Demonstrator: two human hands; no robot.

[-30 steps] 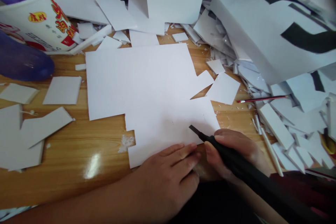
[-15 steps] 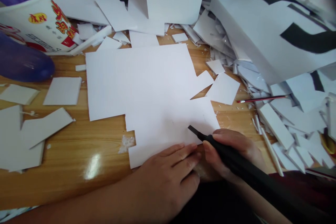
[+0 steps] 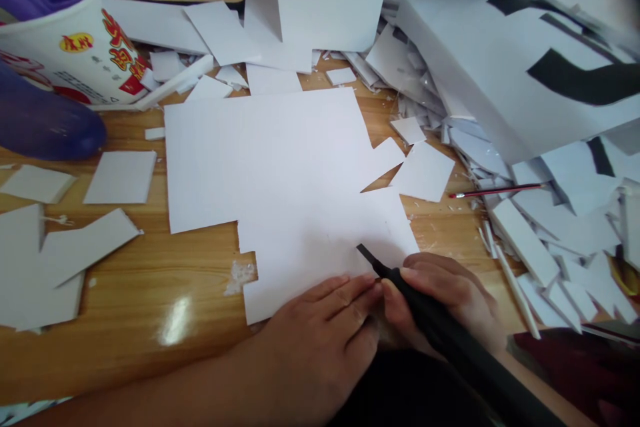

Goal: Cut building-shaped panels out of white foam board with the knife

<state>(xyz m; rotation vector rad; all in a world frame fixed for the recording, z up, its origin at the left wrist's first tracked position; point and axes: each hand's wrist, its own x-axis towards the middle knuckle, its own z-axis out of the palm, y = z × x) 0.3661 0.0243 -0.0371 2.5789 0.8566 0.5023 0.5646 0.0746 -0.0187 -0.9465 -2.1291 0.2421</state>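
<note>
A large white foam board sheet (image 3: 270, 160) with stepped and notched edges lies flat on the wooden table. My left hand (image 3: 325, 327) rests on its near edge, palm down with the fingers stretched out. In my right hand (image 3: 445, 300) is a craft knife (image 3: 430, 313) with a thick black handle, held like a pen. Its narrow dark blade points away from me and to the left, over the near right part of the sheet. Whether the blade tip touches the board I cannot tell. The fingers of both hands lie close together near the handle's front.
Foam board offcuts (image 3: 120, 177) lie left, with a heap of scraps (image 3: 560, 227) at right. A red pencil (image 3: 495, 191) rests on the heap, below a large white piece with black shapes (image 3: 480, 73). A paper tub (image 3: 65, 53) and a blue rounded object (image 3: 50, 113) stand left.
The knife's handle has swung a little to the left with my right hand, its blade staying over nearly the same spot. My left hand and the sheet keep their places; the view shifts slightly.
</note>
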